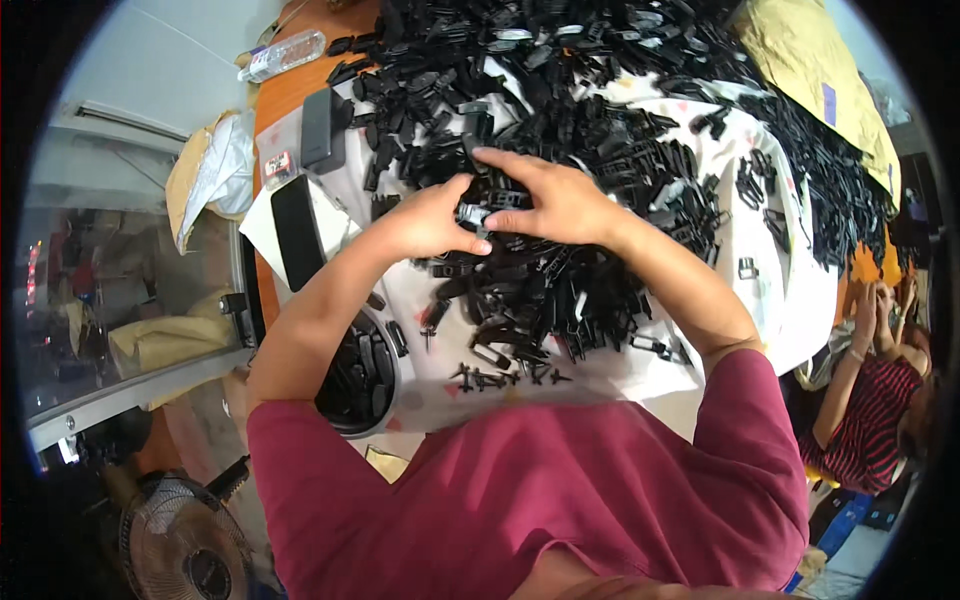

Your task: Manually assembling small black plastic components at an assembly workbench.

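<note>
A large heap of small black plastic parts (560, 290) spreads over the white cloth (450, 345) before me. Both my hands meet over its near-left part. Thumb and fingers of my left hand (435, 218) close around a small clear-and-black plastic part (472, 214). From the other side, the thumb of my right hand (565, 200) presses on that same part. The right index finger reaches forward over dark pieces of the heap. My other fingertips are hidden beneath the hands. Several small black cross-shaped pieces (490, 379) lie near the cloth's front edge.
At left are a dark phone (297, 230), a grey box (322, 130) and a clear bottle (285, 56). A round container (365, 375) of black parts sits by my left elbow. A yellowish sack (820, 75) is at far right. Another person (870, 390) sits at right.
</note>
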Motion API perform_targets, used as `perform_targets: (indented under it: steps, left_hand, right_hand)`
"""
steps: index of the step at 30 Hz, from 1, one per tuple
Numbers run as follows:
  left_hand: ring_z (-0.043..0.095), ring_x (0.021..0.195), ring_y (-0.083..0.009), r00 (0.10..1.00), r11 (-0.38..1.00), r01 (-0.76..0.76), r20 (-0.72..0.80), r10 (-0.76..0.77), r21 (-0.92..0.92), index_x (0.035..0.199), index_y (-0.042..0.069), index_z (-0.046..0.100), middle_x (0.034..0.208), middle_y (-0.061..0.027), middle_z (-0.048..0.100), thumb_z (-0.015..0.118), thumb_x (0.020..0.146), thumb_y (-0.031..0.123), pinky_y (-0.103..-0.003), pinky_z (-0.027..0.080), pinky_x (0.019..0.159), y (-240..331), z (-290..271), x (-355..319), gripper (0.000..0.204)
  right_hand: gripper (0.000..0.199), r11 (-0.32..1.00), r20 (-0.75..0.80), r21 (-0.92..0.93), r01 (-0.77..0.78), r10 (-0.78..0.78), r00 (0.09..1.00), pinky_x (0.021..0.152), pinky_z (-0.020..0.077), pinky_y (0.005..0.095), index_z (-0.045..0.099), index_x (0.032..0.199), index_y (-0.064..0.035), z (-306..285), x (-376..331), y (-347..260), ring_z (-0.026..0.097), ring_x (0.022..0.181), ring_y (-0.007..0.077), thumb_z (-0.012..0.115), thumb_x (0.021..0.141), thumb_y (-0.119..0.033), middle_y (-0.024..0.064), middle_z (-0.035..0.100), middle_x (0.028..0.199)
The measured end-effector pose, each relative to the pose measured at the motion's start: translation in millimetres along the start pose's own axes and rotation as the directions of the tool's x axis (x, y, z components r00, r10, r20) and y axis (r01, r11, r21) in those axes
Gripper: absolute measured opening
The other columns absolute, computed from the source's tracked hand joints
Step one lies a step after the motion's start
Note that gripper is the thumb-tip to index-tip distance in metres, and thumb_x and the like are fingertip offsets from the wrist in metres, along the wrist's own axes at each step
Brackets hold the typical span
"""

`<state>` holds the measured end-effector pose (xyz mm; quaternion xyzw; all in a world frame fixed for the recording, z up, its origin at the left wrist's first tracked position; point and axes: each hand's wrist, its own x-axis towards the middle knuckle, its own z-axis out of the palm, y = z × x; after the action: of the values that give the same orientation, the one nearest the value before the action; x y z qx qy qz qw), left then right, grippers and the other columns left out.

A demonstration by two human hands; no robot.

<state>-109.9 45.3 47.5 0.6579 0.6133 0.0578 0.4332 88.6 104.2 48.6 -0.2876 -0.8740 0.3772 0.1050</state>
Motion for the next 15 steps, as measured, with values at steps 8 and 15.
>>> perform_targets:
  steps: [8, 15]
  left_hand:
    - [0.054, 0.101, -0.0379, 1.000, 0.989, -0.015, -0.015, 0.017, 0.150, 0.122, 0.001, 0.039, 0.104, -0.0258, 0.056, 0.077, 0.058, 0.025, -0.040, 0.043, 0.084, 20, 41, -48, 0.078]
    - [0.052, 0.105, -0.0363, 0.965, 0.985, -0.047, -0.248, 0.087, 0.166, 0.134, 0.015, 0.036, 0.113, -0.0224, 0.054, 0.072, 0.065, 0.018, -0.037, 0.042, 0.087, 26, 51, -108, 0.078]
  right_hand:
    - [0.072, 0.945, -0.145, -0.326, 0.008, -0.058, 0.988, 0.084, 0.0455, 0.0404, 0.038, 0.132, -0.0206, 29, -82, -23, 0.052, 0.103, 0.0367, 0.069, 0.070, -0.039, 0.0173, 0.050, 0.119]
    - [0.053, 0.905, -0.509, 0.063, -0.420, 0.391, 0.767, 0.088, 0.0438, 0.0352, 0.055, 0.118, -0.0086, -44, -150, 16, 0.057, 0.103, 0.0317, 0.065, 0.077, -0.041, 0.0208, 0.056, 0.114]
